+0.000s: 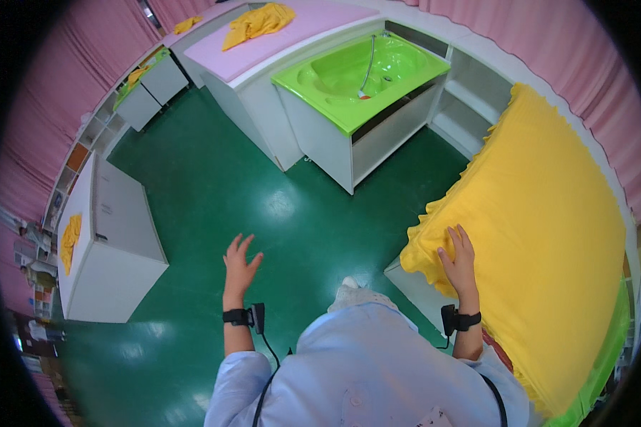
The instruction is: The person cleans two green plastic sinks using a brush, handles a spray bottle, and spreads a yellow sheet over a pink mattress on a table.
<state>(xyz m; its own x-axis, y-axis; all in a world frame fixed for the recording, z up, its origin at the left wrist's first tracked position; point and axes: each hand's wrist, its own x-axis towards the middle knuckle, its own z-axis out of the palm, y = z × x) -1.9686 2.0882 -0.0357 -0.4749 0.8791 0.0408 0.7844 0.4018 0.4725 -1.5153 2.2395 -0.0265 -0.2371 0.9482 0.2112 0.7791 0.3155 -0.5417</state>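
Right hand (460, 262) lay flat, fingers released, on the yellow sheet's (541, 235) near corner; left hand (239, 265) hovered open above the green floor (214, 185).

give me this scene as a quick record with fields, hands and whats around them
left hand: open, fingers spread, in the air over the green floor, holding nothing
right hand: flat on the corner of the yellow cover
behind: green sink in a white cabinet
far counter: yellow cloth on a pink top
left side: white cabinet
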